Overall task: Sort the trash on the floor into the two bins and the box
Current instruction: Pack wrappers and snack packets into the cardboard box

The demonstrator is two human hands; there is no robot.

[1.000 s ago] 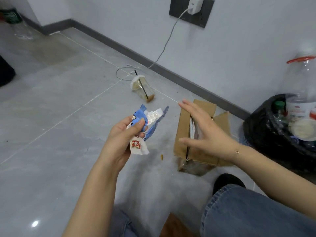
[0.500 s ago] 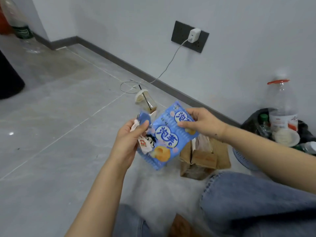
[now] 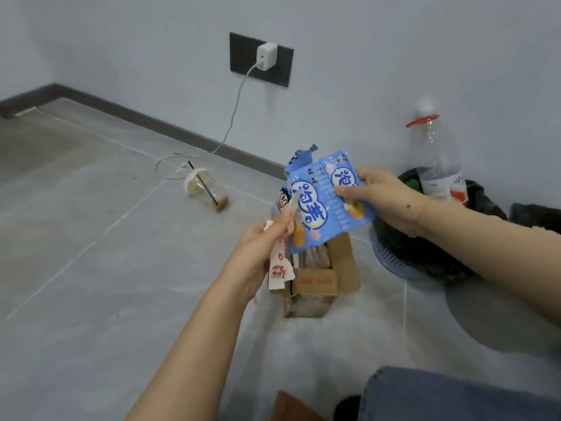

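From the head view, the right hand (image 3: pixel 384 200) pinches the right edge of one blue snack wrapper (image 3: pixel 321 205), thumb on its front, and holds it in the air above the cardboard box (image 3: pixel 329 279). The left hand (image 3: pixel 258 253) has its fingers curled around one white paper wrapper (image 3: pixel 277 267) and touches the left edge of the blue one. I judge both wrappers light, thin and easily crumpled, perhaps a little slippery, so an edge pinch suits them. I count one box in the middle, one black-lined bin (image 3: pixel 425 250) on the right with one large clear bottle (image 3: pixel 437 165) in it, and one plastic cup (image 3: pixel 206 189) lying on the far floor (image 3: pixel 91 268).
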